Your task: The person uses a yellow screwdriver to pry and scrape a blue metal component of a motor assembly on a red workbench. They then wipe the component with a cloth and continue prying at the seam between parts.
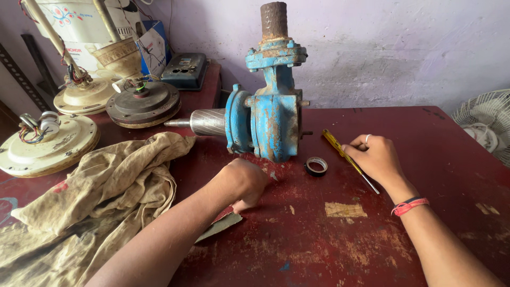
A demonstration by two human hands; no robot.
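Nearest, the left hand point(245, 180) presses curled fingers on a flat sheet point(220, 226) on the surface, while the right hand point(374, 157) pinches a yellow screwdriver point(345, 157), its shaft slanting near-right.

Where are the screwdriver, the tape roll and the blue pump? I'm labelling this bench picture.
screwdriver point(337, 145): head view, on its yellow handle, just left of the right hand.
tape roll point(316, 166): head view, on the black ring's rim.
blue pump point(272, 127): head view, on the front of its blue body.

Repair workshop: dismantled fan motors point(142, 103), rusty blue pump point(265, 119) (scuffed red bench point(451, 154)).
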